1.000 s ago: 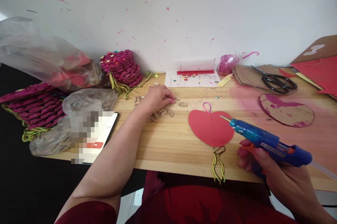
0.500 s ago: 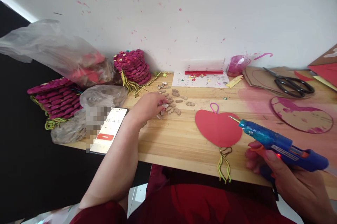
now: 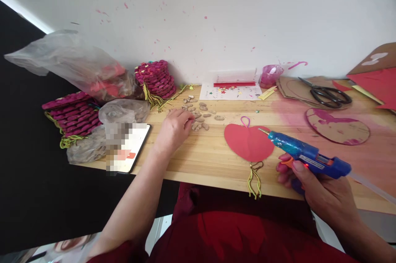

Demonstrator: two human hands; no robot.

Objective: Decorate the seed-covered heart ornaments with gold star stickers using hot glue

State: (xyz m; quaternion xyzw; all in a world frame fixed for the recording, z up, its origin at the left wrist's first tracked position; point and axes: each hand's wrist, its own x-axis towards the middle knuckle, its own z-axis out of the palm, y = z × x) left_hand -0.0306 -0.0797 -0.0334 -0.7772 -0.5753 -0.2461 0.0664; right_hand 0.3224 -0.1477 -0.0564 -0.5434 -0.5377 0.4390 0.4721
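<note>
My left hand point(image 3: 177, 129) is at the left side of a loose group of unshelled peanuts point(image 3: 204, 126) on the wooden table. Its fingers curl together, and whatever they may hold is hidden. My right hand point(image 3: 324, 193) grips a blue glue gun point(image 3: 309, 156), with a fingertip by the orange trigger. A small red light glows on the gun, and its nozzle points left, over the right part of a red paper heart point(image 3: 249, 144). This heart lies flat, with a purple loop at its top and a yellow-green and brown tassel point(image 3: 254, 180) below.
Stacks of magenta-painted peanut pieces point(image 3: 156, 79), plastic bags point(image 3: 107, 77) and a phone point(image 3: 139, 149) are at left. At the back are a paper sheet with star confetti point(image 3: 229, 90) and a pink-stained cup point(image 3: 269, 76). Black scissors point(image 3: 331, 96) and a cardboard heart point(image 3: 338, 127) lie right.
My left hand has turned and drawn back slightly from the peanuts, its fingers more curled. The right hand still holds the glue gun beside the red heart. The whole view has shifted slightly.
</note>
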